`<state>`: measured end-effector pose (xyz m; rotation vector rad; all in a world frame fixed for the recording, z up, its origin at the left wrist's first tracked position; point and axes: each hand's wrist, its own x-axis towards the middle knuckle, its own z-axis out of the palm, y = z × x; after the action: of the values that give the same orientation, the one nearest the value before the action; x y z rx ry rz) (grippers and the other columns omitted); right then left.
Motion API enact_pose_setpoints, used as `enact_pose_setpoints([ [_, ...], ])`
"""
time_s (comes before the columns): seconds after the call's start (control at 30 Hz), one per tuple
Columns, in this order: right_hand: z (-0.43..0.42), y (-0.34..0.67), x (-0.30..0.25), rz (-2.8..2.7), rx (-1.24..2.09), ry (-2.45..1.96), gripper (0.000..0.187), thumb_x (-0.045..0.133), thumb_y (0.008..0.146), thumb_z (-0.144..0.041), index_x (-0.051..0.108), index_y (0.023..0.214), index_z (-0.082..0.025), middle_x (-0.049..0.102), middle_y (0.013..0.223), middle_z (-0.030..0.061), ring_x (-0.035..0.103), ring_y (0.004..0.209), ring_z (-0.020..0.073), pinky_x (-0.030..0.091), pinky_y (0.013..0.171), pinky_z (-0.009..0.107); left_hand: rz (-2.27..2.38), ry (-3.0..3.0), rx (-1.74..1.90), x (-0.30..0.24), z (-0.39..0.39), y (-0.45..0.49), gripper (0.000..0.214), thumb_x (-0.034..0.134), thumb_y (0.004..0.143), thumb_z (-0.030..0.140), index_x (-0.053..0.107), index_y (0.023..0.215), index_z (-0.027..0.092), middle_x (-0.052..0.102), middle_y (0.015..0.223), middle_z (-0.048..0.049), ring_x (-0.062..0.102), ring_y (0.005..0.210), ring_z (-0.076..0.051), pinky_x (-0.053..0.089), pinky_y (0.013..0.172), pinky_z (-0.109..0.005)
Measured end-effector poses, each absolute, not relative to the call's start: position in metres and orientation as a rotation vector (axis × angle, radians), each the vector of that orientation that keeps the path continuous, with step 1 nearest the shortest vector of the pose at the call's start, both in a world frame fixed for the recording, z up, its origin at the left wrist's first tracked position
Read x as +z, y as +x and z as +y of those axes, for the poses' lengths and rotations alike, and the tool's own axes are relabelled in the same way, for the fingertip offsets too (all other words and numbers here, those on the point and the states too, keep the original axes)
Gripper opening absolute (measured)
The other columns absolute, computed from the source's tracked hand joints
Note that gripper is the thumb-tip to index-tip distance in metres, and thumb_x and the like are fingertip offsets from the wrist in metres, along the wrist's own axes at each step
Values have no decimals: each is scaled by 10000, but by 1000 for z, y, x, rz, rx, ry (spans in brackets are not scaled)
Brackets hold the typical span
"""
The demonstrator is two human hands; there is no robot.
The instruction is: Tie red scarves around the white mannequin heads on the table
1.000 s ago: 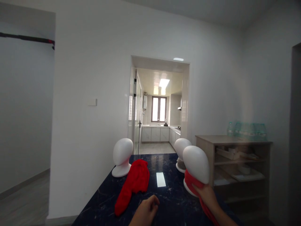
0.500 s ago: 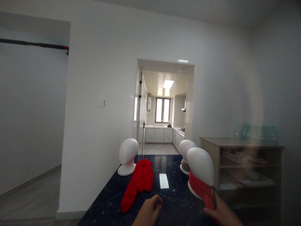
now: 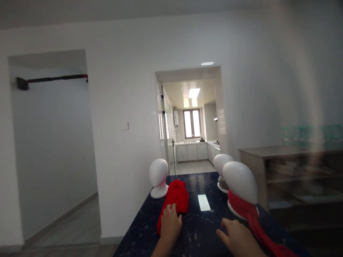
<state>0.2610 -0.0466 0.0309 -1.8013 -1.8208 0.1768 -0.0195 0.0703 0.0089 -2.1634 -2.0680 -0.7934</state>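
My left hand (image 3: 169,224) rests on the near end of a folded red scarf (image 3: 175,198) lying on the dark marble table (image 3: 199,228); its fingers curl onto the cloth. My right hand (image 3: 235,236) hovers over the table with fingers spread, holding nothing, just left of a second red scarf (image 3: 250,216) wrapped round the neck of the nearest white mannequin head (image 3: 240,182). That scarf's tail trails off toward the bottom right. Two more white mannequin heads stand farther back, one on the left (image 3: 158,176) and one on the right (image 3: 221,165).
A wooden shelf unit (image 3: 292,171) with green bottles on top stands right of the table. A doorway behind the table opens onto a kitchen (image 3: 194,139). Another opening with a black and red bar (image 3: 50,79) lies at the left.
My left hand has moved forward onto the folded scarf. My right hand has let go of the scarf on the nearest head and drawn left. The view has swung left.
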Motion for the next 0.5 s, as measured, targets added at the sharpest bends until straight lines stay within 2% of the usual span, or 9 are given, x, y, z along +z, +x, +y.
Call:
enact_pose_setpoints([
  [0.1,-15,232,27,-1770,194,-1785,210,604,934,-385,730,868,-231,811,909,104,771,868,294,410,679,334,-2214,-2048,-527,10,82,-43,494,611,908,307,592,1371,137,628,1345,-223,608,1243,-383,476,1000,-496],
  [0.23,11,207,4,-1661,243,-1723,181,533,978,-267,700,919,-225,799,914,85,764,867,244,415,690,304,-2211,-2039,-471,6,88,-75,387,559,922,210,646,1290,129,682,1246,-218,644,1214,-370,498,989,-475],
  [0.37,13,199,-16,-1712,186,-1602,180,496,970,-164,658,923,-228,780,951,60,743,905,209,434,761,290,-2248,-2036,-550,7,99,-108,418,456,902,62,680,1248,134,706,1235,-218,676,1180,-364,493,1005,-496],
  [0.43,12,203,-20,-1714,179,-1610,185,488,969,-150,647,919,-229,771,949,55,737,905,210,437,769,293,-2307,-2029,-665,12,114,-123,394,511,875,76,693,1222,123,716,1244,-229,677,1187,-395,491,1011,-524],
  [0.5,13,207,-20,-1715,190,-1636,194,483,959,-125,642,915,-226,767,939,53,735,894,207,439,766,291,-2375,-2022,-847,19,134,-133,387,580,839,101,696,1208,106,743,1225,-219,704,1156,-383,520,986,-477],
])
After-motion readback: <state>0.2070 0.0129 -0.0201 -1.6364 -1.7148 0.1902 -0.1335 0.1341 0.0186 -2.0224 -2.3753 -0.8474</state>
